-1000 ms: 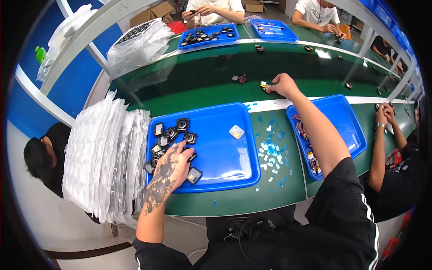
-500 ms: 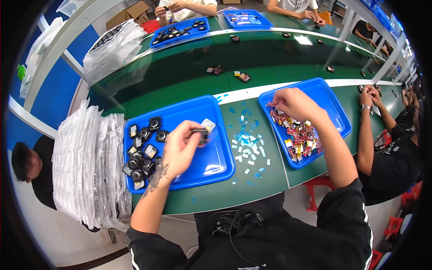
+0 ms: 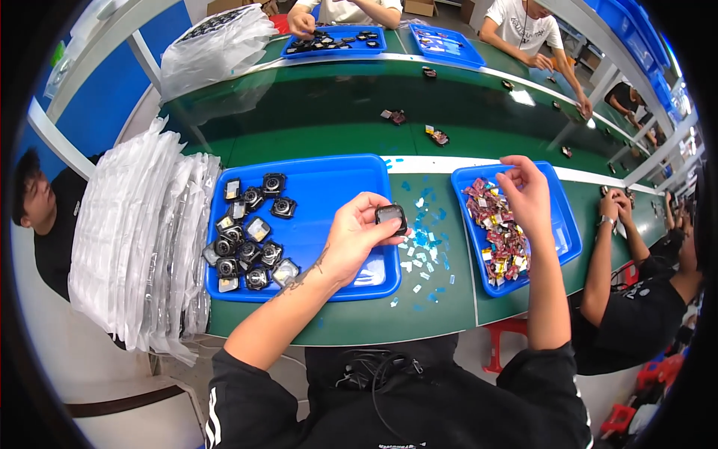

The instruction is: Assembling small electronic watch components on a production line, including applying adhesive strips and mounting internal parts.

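Note:
My left hand pinches a black, square smartwatch case with a grey face, above the right edge of the left blue tray. Several similar black cases lie in that tray's left half, some showing round backs, others a pale, flat side. Over the right blue tray, my right hand is raised with thumb and fingers apart and nothing visible between them. A heap of small red, yellow and white electronic parts lies beneath it.
Small white and blue scraps litter the green table between the trays. Plastic-wrapped stacks stand at the left. Beyond, a green conveyor carries scattered small assemblies. Co-workers sit across and at the right; another person is at the left.
My left hand has moved right with the smartwatch case, whose face now shows. My right hand has lifted off the heap, fingers apart. A co-worker across now reaches over the belt. The view has shifted.

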Motion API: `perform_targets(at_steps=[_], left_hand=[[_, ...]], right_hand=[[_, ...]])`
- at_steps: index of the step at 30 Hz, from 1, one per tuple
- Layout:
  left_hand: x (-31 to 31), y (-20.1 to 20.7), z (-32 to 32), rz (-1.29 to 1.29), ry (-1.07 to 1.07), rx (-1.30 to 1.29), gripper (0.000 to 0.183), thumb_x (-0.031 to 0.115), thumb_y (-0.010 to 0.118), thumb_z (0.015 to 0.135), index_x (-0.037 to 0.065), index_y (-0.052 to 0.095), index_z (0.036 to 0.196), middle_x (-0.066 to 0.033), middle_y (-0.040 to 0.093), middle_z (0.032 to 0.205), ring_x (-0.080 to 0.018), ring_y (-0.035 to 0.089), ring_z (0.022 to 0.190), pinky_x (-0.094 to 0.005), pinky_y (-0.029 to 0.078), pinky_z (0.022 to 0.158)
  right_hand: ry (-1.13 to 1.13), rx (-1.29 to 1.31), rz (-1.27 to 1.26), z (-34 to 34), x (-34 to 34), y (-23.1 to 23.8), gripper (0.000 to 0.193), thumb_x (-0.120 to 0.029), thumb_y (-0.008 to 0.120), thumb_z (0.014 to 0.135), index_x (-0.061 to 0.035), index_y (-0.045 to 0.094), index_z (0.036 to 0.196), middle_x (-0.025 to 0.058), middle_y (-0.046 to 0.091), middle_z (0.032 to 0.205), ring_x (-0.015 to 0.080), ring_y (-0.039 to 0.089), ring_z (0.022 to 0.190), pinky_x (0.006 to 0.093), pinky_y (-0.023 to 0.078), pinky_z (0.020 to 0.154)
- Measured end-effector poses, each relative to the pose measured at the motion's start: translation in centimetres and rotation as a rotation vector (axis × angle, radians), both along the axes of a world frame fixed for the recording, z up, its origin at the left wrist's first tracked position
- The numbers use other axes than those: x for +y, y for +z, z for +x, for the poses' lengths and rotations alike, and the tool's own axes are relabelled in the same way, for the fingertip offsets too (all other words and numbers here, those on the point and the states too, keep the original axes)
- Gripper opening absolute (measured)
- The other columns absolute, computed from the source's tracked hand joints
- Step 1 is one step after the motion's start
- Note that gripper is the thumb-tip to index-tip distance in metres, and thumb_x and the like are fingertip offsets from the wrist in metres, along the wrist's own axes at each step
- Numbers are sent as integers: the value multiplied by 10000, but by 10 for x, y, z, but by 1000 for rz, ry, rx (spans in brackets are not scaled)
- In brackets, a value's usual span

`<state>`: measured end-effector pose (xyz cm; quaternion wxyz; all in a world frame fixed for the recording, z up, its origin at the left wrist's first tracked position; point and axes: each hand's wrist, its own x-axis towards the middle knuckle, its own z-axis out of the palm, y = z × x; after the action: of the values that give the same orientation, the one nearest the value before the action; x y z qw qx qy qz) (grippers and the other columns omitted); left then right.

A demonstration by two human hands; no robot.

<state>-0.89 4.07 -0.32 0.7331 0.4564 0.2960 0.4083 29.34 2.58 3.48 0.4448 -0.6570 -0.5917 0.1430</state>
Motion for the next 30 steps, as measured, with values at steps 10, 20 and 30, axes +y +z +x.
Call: perform_targets(at_steps=[10, 20, 30], left_hand=[[3, 0, -4, -156, -166, -233, 121, 115, 580, 946, 52, 582, 1049, -121, 660, 1009, -160, 628, 677, -223, 497, 561], [2, -4, -7, -235, -13, -233, 264, 120, 588, 946, 14, 517, 1177, -89, 634, 907, -209, 701, 770, -252, 583, 652], [0, -3, -2, -222, 124, -251, 205, 28, 621, 899, -2, 577, 1097, -77, 640, 930, -168, 661, 851, -281, 555, 756]], right_hand=[[300, 712, -86, -67, -49, -2, 115, 25, 689, 817, -12, 614, 896, 33, 646, 872, 78, 613, 810, 220, 499, 737], [447, 866, -181, -113, -40, -8, 102, -3, 684, 841, -12, 602, 900, 30, 624, 820, 77, 595, 727, 207, 488, 659], [458, 877, -178, -125, -36, -14, 116, -25, 673, 856, -38, 561, 882, 11, 602, 786, 62, 555, 680, 206, 452, 611]])
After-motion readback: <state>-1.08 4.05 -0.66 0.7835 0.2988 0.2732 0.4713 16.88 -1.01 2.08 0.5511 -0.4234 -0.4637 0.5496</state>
